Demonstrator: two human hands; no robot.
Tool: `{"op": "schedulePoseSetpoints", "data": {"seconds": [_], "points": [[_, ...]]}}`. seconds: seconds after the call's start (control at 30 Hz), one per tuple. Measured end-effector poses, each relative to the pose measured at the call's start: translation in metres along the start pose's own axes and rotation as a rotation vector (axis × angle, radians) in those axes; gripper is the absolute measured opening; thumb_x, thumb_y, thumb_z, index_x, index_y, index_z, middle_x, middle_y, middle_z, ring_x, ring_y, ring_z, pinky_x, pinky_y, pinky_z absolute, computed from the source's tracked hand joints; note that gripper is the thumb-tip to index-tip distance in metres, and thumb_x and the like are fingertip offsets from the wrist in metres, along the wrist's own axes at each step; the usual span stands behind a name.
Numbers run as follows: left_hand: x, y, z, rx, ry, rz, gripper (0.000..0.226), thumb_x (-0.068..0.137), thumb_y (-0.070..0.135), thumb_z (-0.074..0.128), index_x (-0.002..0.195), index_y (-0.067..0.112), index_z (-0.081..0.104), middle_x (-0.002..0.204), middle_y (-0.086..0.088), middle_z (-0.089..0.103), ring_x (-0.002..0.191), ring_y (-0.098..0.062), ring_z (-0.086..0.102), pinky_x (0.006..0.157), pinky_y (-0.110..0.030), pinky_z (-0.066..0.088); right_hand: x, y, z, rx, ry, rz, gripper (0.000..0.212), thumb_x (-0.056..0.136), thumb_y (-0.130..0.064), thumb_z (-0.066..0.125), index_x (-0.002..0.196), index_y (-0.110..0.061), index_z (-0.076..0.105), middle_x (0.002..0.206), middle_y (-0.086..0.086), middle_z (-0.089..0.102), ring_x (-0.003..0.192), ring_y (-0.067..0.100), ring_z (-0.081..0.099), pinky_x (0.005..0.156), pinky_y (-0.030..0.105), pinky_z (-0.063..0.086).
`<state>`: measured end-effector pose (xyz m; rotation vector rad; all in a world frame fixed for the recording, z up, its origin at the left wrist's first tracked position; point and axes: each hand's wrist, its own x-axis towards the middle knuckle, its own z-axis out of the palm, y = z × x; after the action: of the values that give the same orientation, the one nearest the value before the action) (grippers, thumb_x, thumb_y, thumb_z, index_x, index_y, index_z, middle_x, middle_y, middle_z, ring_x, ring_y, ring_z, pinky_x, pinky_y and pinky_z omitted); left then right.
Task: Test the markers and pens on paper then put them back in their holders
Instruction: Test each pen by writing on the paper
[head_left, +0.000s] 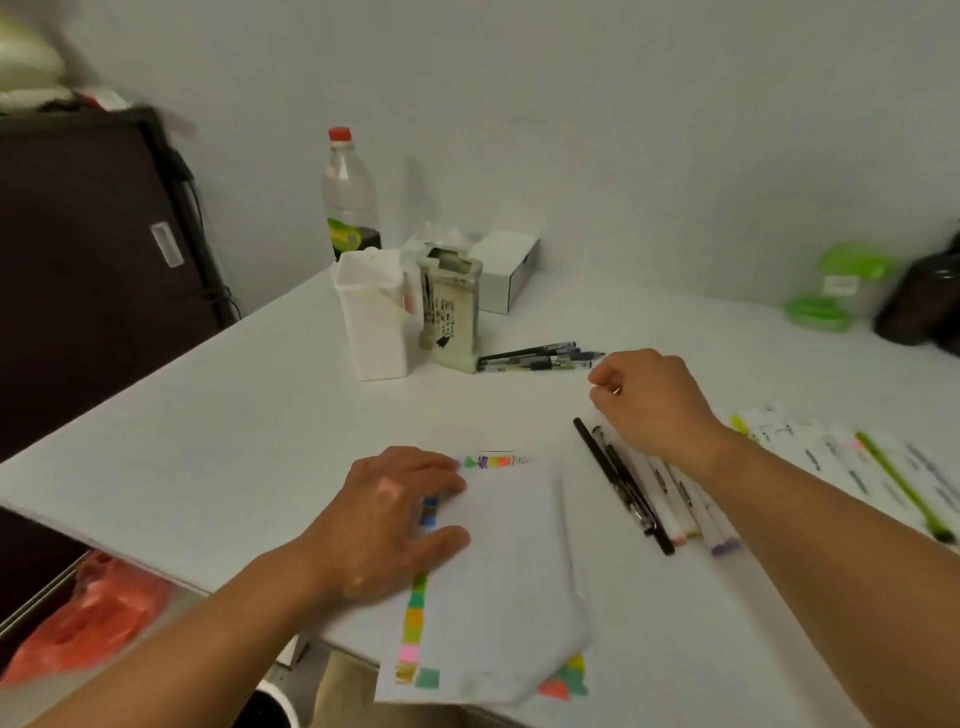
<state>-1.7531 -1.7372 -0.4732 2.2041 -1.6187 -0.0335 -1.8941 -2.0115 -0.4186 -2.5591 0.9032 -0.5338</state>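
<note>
On the paper (511, 571), the left grip (395, 519) lies flat, fingers spread, pressing the sheet and grasping nothing. The right grip (649, 400) hovers curled above the row of markers and pens (631, 493); whether it holds anything cannot be told. More pens (535, 357) lie beside the white holder (374, 322) farther back on the table (208, 415).

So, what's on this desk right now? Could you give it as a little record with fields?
Left hand: flat on the white paper sheet edged with coloured swatches
Right hand: fingers curled, at the far end of a row of black pens and white markers; grip unclear
Holders: white plastic holder and grimy printed holder, upright, side by side
Loose pens: black gel pens lying beside the printed holder
Behind: clear plastic bottle with red cap
</note>
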Motion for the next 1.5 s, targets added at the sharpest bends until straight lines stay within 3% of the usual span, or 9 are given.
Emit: {"op": "schedulePoseSetpoints", "data": {"seconds": [0.07,0.3,0.5,0.7,0.87,0.93,1.03,1.33,1.5], "points": [[0.013,-0.008,0.0,-0.01,0.002,-0.004,0.054,0.085,0.064,0.058,0.132,0.036,0.06,0.144,0.023,0.047,0.132,0.002,0.038,0.112,-0.031,0.033,0.024,0.003,0.01,-0.101,-0.033,-0.033,0.024,0.098,-0.017,0.057,0.116,-0.016,0.073,0.114,0.003,0.073,0.099,0.021,0.065,0.084,0.023,0.046],[0.029,-0.023,0.008,-0.065,0.05,-0.02,0.057,0.08,0.071,0.052,0.126,0.04,0.062,0.137,0.03,0.048,0.127,0.009,0.038,0.109,-0.026,0.033,0.08,-0.001,0.037,-0.318,-0.149,-0.142,0.02,0.097,-0.009,0.052,0.107,-0.011,0.069,0.101,0.008,0.069,0.093,0.028,0.064,0.082,0.042,0.054],[0.027,-0.026,0.01,-0.086,0.062,-0.016,0.057,0.079,0.074,0.049,0.124,0.041,0.062,0.136,0.032,0.048,0.126,0.01,0.036,0.108,-0.025,0.033,0.091,0.003,0.045,-0.358,-0.169,-0.156,0.019,0.095,-0.021,0.057,0.107,-0.019,0.071,0.101,0.002,0.068,0.089,0.022,0.062,0.079,0.036,0.054],[0.027,-0.023,0.009,-0.076,0.057,-0.023,0.062,0.077,0.077,0.043,0.124,0.042,0.062,0.135,0.032,0.049,0.125,0.009,0.037,0.108,-0.026,0.034,0.09,0.008,0.04,-0.439,-0.221,-0.24,0.016,0.097,-0.023,0.057,0.105,-0.017,0.069,0.102,0.0,0.057,0.087,0.016,0.049,0.076,0.03,0.045],[0.025,-0.02,0.007,-0.071,0.055,-0.019,0.059,0.077,0.075,0.046,0.122,0.041,0.064,0.133,0.03,0.05,0.123,0.009,0.039,0.107,-0.027,0.034,0.082,0.009,0.019,-0.577,-0.239,-0.261,0.013,0.097,-0.012,0.048,0.099,-0.015,0.06,0.094,0.002,0.062,0.078,0.017,0.049,0.057,0.027,0.032],[0.025,-0.018,0.006,-0.06,0.048,-0.019,0.06,0.077,0.076,0.046,0.122,0.041,0.064,0.133,0.031,0.05,0.123,0.008,0.039,0.107,-0.027,0.035,0.078,0.013,0.01,-0.543,-0.217,-0.259,0.016,0.098,-0.015,0.05,0.108,-0.016,0.063,0.1,0.003,0.065,0.083,0.018,0.052,0.063,0.028,0.038],[0.024,-0.015,0.006,-0.042,0.038,-0.017,0.061,0.077,0.077,0.045,0.122,0.041,0.063,0.133,0.031,0.05,0.123,0.008,0.039,0.107,-0.027,0.035,0.07,0.019,0.009,-0.494,-0.266,-0.276,0.028,0.1,-0.025,0.054,0.127,-0.02,0.063,0.117,0.002,0.067,0.104,0.021,0.059,0.088,0.034,0.049],[0.022,-0.013,0.006,-0.033,0.023,-0.025,0.056,0.077,0.076,0.047,0.12,0.044,0.064,0.13,0.037,0.048,0.122,0.012,0.038,0.105,-0.022,0.033,0.065,0.02,0.027,-0.528,-0.259,-0.233,0.03,0.1,-0.015,0.052,0.126,-0.02,0.067,0.121,0.003,0.066,0.106,0.022,0.062,0.089,0.035,0.052],[0.021,-0.011,0.004,-0.028,0.026,-0.029,0.055,0.077,0.075,0.048,0.119,0.044,0.066,0.13,0.034,0.051,0.121,0.011,0.04,0.104,-0.024,0.035,0.056,0.017,0.026,-0.593,-0.261,-0.203,0.015,0.094,-0.006,0.049,0.101,-0.009,0.062,0.104,0.008,0.064,0.077,0.017,0.053,0.065,0.031,0.045]]}}
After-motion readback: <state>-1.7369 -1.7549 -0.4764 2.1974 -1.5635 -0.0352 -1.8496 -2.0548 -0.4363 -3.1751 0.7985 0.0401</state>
